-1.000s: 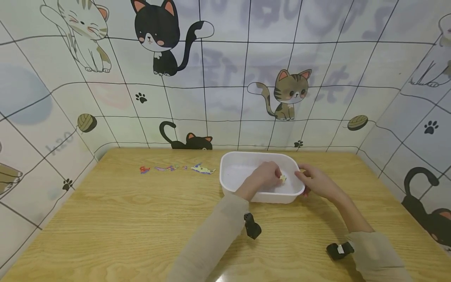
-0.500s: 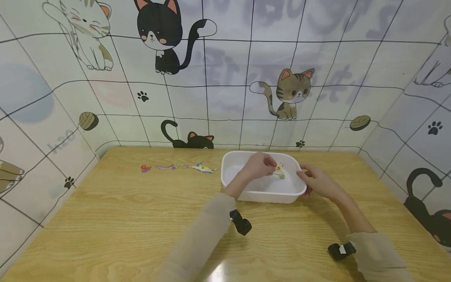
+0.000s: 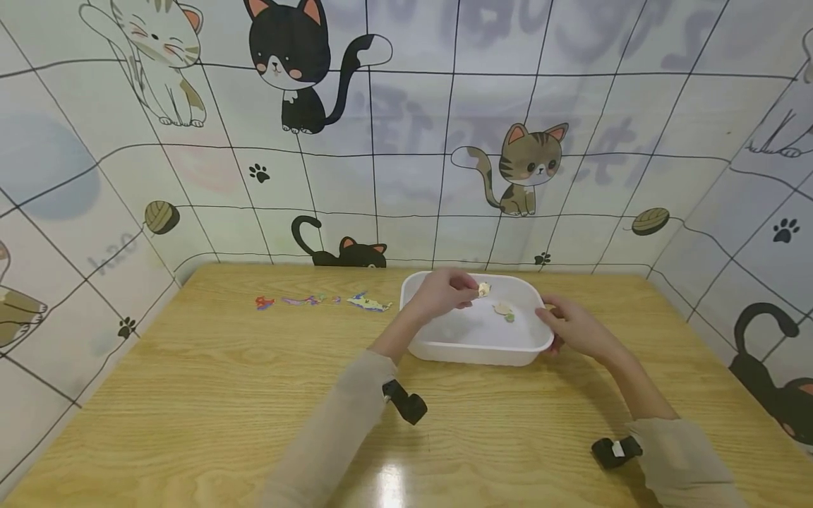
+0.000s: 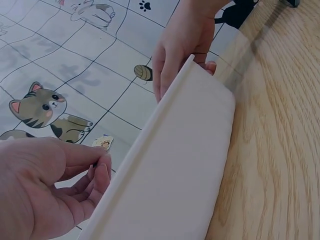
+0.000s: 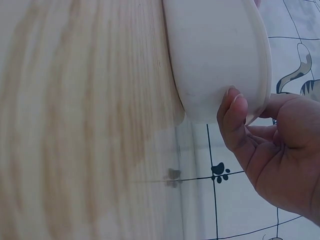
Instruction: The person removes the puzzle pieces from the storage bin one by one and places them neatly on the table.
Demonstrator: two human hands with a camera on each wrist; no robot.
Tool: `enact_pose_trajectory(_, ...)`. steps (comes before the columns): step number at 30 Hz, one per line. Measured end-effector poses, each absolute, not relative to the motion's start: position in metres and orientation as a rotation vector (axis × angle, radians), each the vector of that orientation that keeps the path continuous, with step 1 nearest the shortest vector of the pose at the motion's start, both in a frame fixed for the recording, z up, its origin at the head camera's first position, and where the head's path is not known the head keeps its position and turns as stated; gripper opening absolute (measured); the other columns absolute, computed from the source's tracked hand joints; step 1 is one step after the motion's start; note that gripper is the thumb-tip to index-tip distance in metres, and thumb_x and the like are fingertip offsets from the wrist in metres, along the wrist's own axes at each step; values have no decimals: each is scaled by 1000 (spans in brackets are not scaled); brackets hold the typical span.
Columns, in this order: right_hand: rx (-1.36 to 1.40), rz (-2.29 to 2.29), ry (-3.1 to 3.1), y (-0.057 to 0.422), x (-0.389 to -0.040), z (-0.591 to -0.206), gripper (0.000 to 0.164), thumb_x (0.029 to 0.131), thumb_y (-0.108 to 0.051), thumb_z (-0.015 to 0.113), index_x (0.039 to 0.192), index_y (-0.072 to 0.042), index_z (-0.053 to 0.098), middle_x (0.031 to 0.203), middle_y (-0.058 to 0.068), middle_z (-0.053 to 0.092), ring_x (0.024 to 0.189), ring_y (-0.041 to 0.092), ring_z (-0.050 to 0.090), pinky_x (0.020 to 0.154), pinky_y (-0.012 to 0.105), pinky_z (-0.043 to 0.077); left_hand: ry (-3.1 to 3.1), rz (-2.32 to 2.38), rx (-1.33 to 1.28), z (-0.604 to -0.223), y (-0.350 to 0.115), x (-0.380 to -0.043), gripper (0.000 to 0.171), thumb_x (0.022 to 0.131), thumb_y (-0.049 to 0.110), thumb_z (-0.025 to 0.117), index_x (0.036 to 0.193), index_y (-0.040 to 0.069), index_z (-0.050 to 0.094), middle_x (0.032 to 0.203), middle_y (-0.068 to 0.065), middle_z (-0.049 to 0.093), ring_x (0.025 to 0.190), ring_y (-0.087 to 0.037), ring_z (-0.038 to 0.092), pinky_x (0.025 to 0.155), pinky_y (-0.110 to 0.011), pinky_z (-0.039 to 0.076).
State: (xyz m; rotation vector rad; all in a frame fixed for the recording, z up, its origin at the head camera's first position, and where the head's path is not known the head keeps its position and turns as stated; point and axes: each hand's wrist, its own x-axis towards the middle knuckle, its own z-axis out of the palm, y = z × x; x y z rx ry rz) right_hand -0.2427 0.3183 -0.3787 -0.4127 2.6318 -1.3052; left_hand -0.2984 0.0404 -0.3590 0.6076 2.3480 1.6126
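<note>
My left hand [image 3: 444, 291] is over the left part of a white plastic tub [image 3: 479, 354]. Between thumb and fingertips it pinches a small pale-yellow flat piece [image 3: 485, 289]; in the left wrist view this piece [image 4: 103, 142] has a rounded outline and a small printed mark. Below it, on the tub's floor, lie a second pale-yellow piece [image 3: 503, 309] and a green one [image 3: 510, 318]. My right hand [image 3: 576, 328] holds the tub's right end, thumb at the rim. In the right wrist view its fingertips touch the outer wall [image 5: 215, 55].
Left of the tub, along the wooden table's [image 3: 222, 381] back, lies a row of flat coloured pieces: a red one [image 3: 264, 303], a purple one [image 3: 301, 300], a tiny one [image 3: 336, 300] and a yellow-blue one [image 3: 370, 303]. A cat-printed sheet [image 3: 406, 176] rises behind.
My left hand has moved left and slightly up inside the tub, carrying the pale-yellow piece away from the others, which are now uncovered. My right hand stays at the tub's right end.
</note>
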Motion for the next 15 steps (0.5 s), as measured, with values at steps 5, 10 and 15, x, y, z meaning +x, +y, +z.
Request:
enact_pose_trajectory(5, -415, -1292, 2646, 318, -243, -378, 53, 110, -18, 44, 147, 16, 27, 89, 17, 65, 61, 23, 64, 55, 39, 58, 2323, 1656, 589, -359, 25, -298, 12, 96, 13, 70, 105, 6, 72, 99, -10, 72, 91, -25, 71, 78, -27, 58)
enact_pose_trajectory(10, -414, -1280, 2651, 317, -243, -379, 52, 110, -18, 44, 147, 16, 28, 90, 18, 65, 61, 22, 64, 55, 39, 58, 2272, 1682, 606, -356, 9, -296, 15, 97, 16, 70, 107, 5, 71, 103, -11, 71, 105, -40, 67, 82, -29, 58)
enact_pose_trajectory(15, -412, -1284, 2650, 318, -242, -378, 52, 110, -18, 43, 147, 16, 28, 92, 20, 65, 61, 22, 64, 55, 39, 58, 2247, 1684, 630, -352, -8, -293, 19, 97, 19, 70, 108, 4, 70, 105, -14, 69, 105, -44, 64, 85, -33, 57)
